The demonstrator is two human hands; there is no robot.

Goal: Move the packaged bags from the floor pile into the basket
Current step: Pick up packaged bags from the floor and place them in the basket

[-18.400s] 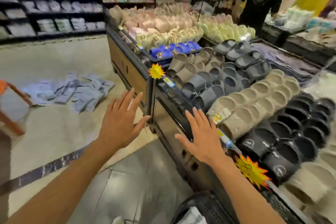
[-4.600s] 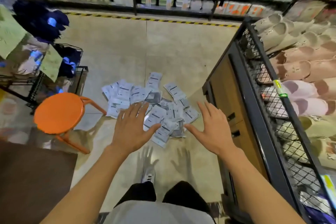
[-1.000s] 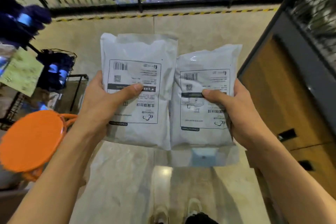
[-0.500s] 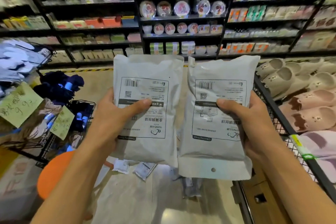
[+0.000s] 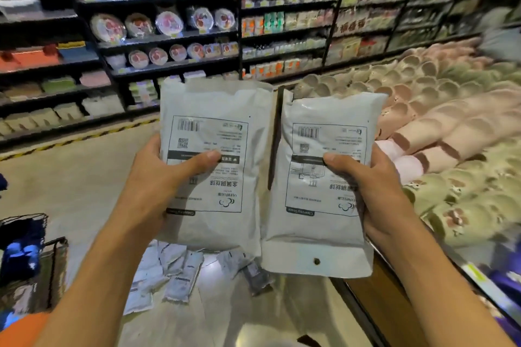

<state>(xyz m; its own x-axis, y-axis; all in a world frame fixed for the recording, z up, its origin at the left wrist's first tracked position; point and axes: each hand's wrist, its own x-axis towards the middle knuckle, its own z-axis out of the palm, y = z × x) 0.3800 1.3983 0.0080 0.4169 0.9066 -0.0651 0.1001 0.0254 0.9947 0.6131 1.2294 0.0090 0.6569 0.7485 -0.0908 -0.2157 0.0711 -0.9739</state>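
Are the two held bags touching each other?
Cannot tell. In the head view the left bag and right bag show a dark gap above, but their lower edges overlap in the image.

Matt grey plastic bags [image 5: 217, 177]

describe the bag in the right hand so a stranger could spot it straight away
Two grey bags are held up before the shelves. The right hand grips the right bag; unlike the left bag, its blank bottom flap shows a punched hole.
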